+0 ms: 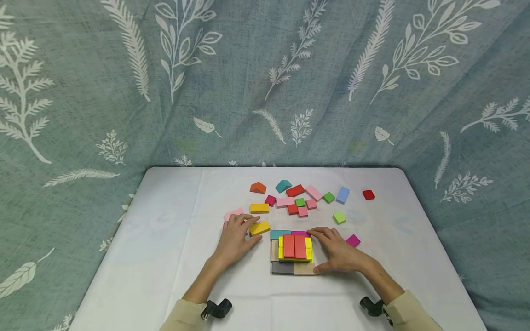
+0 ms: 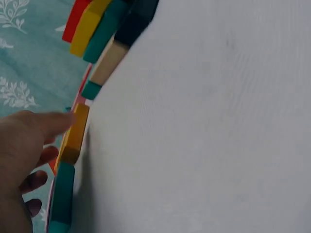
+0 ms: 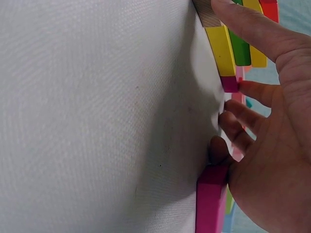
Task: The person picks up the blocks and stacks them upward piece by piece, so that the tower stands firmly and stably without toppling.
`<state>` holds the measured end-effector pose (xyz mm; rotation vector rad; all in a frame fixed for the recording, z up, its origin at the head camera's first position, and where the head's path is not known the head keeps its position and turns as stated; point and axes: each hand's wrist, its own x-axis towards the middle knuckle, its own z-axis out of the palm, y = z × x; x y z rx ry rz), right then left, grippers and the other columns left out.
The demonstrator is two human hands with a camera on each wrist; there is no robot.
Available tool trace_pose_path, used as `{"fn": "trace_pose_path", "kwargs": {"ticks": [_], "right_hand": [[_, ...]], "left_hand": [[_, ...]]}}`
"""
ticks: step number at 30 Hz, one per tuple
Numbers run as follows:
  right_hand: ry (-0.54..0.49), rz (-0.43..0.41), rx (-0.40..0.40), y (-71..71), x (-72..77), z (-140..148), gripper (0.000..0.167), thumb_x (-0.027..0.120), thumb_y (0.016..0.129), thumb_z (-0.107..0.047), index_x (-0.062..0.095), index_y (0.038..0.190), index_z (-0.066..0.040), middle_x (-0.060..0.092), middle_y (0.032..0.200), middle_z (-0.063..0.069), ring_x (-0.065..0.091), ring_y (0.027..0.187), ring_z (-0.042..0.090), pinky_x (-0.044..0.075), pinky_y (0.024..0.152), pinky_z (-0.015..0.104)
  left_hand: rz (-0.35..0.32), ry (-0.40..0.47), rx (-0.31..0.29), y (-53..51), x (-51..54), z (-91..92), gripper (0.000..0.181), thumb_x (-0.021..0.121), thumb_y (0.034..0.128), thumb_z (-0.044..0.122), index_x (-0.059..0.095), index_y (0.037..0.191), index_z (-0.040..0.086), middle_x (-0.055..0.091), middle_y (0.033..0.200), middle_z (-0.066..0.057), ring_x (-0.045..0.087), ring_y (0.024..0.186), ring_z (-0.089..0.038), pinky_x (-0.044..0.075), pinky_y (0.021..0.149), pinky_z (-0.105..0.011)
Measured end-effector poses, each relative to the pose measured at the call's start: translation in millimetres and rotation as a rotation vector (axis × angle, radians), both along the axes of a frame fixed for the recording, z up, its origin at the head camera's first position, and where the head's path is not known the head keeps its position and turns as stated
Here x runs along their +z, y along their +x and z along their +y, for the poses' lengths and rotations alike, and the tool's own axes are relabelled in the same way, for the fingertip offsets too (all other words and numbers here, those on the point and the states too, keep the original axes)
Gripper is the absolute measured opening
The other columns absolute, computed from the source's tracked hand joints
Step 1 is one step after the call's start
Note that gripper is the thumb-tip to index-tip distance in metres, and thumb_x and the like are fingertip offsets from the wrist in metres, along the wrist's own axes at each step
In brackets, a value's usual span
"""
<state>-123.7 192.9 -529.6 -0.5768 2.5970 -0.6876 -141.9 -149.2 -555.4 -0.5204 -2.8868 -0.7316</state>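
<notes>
A low stack of blocks has a teal, wooden and grey [image 1: 283, 268] base, yellow blocks above and two red blocks [image 1: 289, 247] on top. My right hand [image 1: 341, 254] is spread along its right side, thumb at the front wooden block [image 3: 208, 14] and a fingertip at the magenta one [image 3: 229, 84]. My left hand [image 1: 233, 239] lies left of the stack, thumb and fingers spread around a yellow block [image 1: 260, 228]; whether they touch it I cannot tell. The left wrist view shows the thumb of the left hand [image 2: 22, 150] over the end of that block [image 2: 75, 136].
Behind the stack lie loose blocks: another yellow one [image 1: 259, 208], an orange one [image 1: 258, 187], a teal one [image 1: 283, 185], and several red, pink and green ones. A magenta block [image 1: 353, 240] lies beside my right hand, a pink one [image 1: 234, 213] behind my left.
</notes>
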Motion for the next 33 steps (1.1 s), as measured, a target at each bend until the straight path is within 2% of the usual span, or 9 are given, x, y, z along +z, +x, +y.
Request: {"fn": "trace_pose_path", "kwargs": {"ticks": [2,5,10,13,17,19,21,24,33], "right_hand": [[-0.003,-0.003,0.001,-0.4,-0.1,0.2,0.107,0.092,0.064,-0.050,0.040,0.154,-0.026,0.036,0.155,0.002,0.033,0.139,0.030,0.045,0.104,0.057],[-0.006,-0.008,-0.002,-0.6,-0.4,0.2,0.107,0.092,0.064,-0.049,0.039,0.154,-0.026,0.036,0.155,0.002,0.033,0.139,0.030,0.045,0.103,0.057],[0.001,0.001,-0.004,-0.6,-1.2,0.1,0.107,0.092,0.064,-0.050,0.039,0.154,-0.027,0.036,0.154,0.001,0.033,0.139,0.029,0.046,0.103,0.056],[0.002,0.007,0.001,-0.6,-1.8,0.3,0.107,0.092,0.064,-0.050,0.039,0.154,-0.027,0.036,0.155,0.001,0.033,0.139,0.030,0.046,0.103,0.056],[0.003,0.000,0.002,-0.9,-1.9,0.2,0.107,0.092,0.065,-0.050,0.039,0.155,-0.027,0.036,0.155,0.002,0.033,0.139,0.030,0.045,0.104,0.057],[0.001,-0.002,0.001,-1.0,-1.9,0.2,0.107,0.092,0.065,-0.049,0.039,0.155,-0.026,0.036,0.155,0.002,0.033,0.139,0.031,0.044,0.104,0.057],[0.003,-0.001,0.002,-1.1,-1.9,0.3,0.107,0.092,0.065,-0.050,0.039,0.155,-0.026,0.036,0.155,0.002,0.033,0.139,0.031,0.045,0.104,0.057],[-0.005,0.005,0.006,-0.8,-1.6,0.6,0.106,0.092,0.065,-0.050,0.040,0.154,-0.026,0.037,0.154,0.001,0.034,0.138,0.030,0.045,0.104,0.056],[-0.011,-0.007,0.010,-0.6,-0.8,1.4,0.106,0.091,0.065,-0.051,0.039,0.154,-0.026,0.036,0.155,0.001,0.034,0.138,0.030,0.043,0.105,0.058]], "left_hand": [[0.027,-0.057,0.045,-4.4,-1.1,-1.4,0.049,0.079,0.0862,0.040,0.068,0.131,0.023,0.062,0.124,0.003,0.046,0.109,-0.021,0.035,0.085,-0.040],[0.041,-0.112,0.074,-8.6,-3.3,-1.8,0.040,0.079,0.0860,0.040,0.073,0.122,0.023,0.066,0.116,0.003,0.047,0.105,-0.020,0.033,0.083,-0.039],[0.068,-0.077,0.077,-10.2,-0.4,3.3,0.038,0.080,0.0853,0.043,0.074,0.117,0.023,0.069,0.110,0.005,0.048,0.099,-0.017,0.033,0.083,-0.038],[0.065,0.039,0.040,-5.9,10.4,12.0,0.040,0.081,0.0843,0.043,0.074,0.118,0.024,0.069,0.112,0.005,0.049,0.101,-0.015,0.036,0.086,-0.038],[0.025,0.222,-0.084,4.4,31.7,29.2,0.039,0.081,0.0847,0.039,0.073,0.120,0.024,0.068,0.114,0.006,0.052,0.111,-0.016,0.041,0.096,-0.044],[-0.004,0.268,-0.150,9.1,39.8,38.1,0.038,0.079,0.0856,0.039,0.072,0.121,0.026,0.066,0.113,0.007,0.051,0.113,-0.015,0.041,0.097,-0.046],[-0.035,0.284,-0.200,12.8,44.9,46.1,0.038,0.079,0.0860,0.039,0.072,0.121,0.027,0.065,0.112,0.008,0.050,0.113,-0.014,0.041,0.096,-0.045],[-0.061,0.276,-0.238,16.4,46.9,55.5,0.037,0.079,0.0861,0.040,0.072,0.121,0.029,0.064,0.111,0.010,0.048,0.110,-0.010,0.039,0.090,-0.040],[-0.070,0.227,-0.248,18.1,38.7,65.8,0.036,0.078,0.0862,0.043,0.073,0.120,0.032,0.062,0.110,0.012,0.047,0.106,-0.008,0.038,0.087,-0.036]]}}
